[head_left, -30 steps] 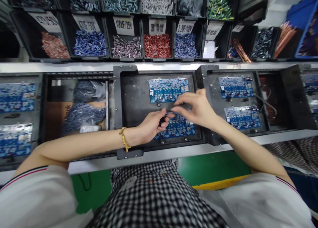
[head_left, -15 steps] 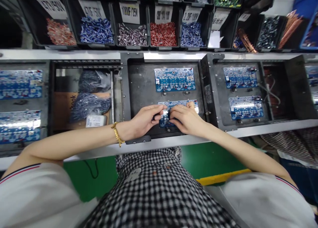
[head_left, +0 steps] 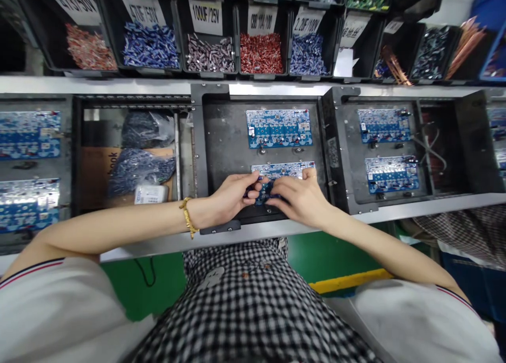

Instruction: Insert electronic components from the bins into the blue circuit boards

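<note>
Both hands meet over the near blue circuit board (head_left: 282, 171) in a black carrier tray (head_left: 225, 147) in front of me. My left hand (head_left: 231, 197), with a gold bracelet on its wrist, has its fingers curled and pinched around small dark-blue parts that I cannot name. My right hand (head_left: 298, 197) presses bent fingertips down onto the same board, and whatever is under them is hidden. A second blue board (head_left: 279, 127) lies untouched at the far end of the tray.
A second carrier tray (head_left: 343, 157) to the right holds two blue boards. More boards lie at far left (head_left: 29, 136). A recess holds bagged parts (head_left: 138, 168) on a cardboard box. Labelled black bins (head_left: 205, 41) of coloured components line the back. A metal rail (head_left: 415, 207) runs along the near edge.
My right hand dropped from above the board's far edge down onto the near board, beside the left hand. The view shifted slightly; the hands have hardly moved in the last half second.
</note>
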Motion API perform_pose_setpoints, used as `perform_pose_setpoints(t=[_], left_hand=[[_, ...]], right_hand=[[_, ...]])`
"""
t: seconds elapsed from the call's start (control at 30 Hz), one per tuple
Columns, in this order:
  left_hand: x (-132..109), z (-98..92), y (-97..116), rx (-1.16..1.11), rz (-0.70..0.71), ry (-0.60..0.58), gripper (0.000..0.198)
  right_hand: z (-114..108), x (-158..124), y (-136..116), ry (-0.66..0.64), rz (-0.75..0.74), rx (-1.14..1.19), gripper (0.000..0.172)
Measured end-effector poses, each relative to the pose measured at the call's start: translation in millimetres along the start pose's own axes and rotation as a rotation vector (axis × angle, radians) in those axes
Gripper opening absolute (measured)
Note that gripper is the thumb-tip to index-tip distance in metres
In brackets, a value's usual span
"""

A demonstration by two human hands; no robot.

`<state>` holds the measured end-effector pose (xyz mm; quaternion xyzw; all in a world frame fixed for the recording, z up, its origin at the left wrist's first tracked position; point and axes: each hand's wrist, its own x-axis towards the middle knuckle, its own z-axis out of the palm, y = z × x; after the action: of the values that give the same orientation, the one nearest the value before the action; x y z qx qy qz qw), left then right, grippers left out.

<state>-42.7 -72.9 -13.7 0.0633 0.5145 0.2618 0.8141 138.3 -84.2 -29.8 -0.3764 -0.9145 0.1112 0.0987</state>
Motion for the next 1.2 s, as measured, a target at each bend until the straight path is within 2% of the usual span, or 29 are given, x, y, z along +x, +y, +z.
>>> perform_pose_setpoints(t=[0.1,0.2,0.27,0.4,0.5,0.7,0.87,1.2], left_hand=[[-3.1,8.6,-3.1,0.013,-0.013,-0.034,0.025],[-5.3,13.1,-3.7,0.013,-0.042,-0.088,0.027],[-4.1,11.9,-2.0,0.034,-0.035,-0.083,0.025],[4.0,7.3,1.7,0.115,0.022,-0.043,0.018],[9.3,8.1,2.2,0.126,0.057,-0.059,0.020],[11.5,6.2,2.0,0.072,0.020,-0.085,0.019],[11.1,4.5,-2.1,0.102,0.042,-0.099,0.012],[11.2,8.5,-7.4,0.120,-0.026,-0.077,0.022]], right_hand=[[-13.0,6.6,0.6,0.116,0.132,0.151,0.019],[-22.9,5.7,4.5,0.144,0.134,0.177,0.016],[-24.8,-0.8,10.2,0.103,0.149,0.115,0.017],[-17.9,-16.1,22.6,-0.135,0.172,0.007,0.022],[-12.0,-19.4,26.2,-0.226,0.170,-0.013,0.022],[-12.5,-16.4,26.1,-0.259,0.131,-0.048,0.022],[-12.2,-18.2,25.1,-0.225,0.116,-0.083,0.023],[-7.5,-21.4,26.2,-0.176,0.108,-0.071,0.024]])
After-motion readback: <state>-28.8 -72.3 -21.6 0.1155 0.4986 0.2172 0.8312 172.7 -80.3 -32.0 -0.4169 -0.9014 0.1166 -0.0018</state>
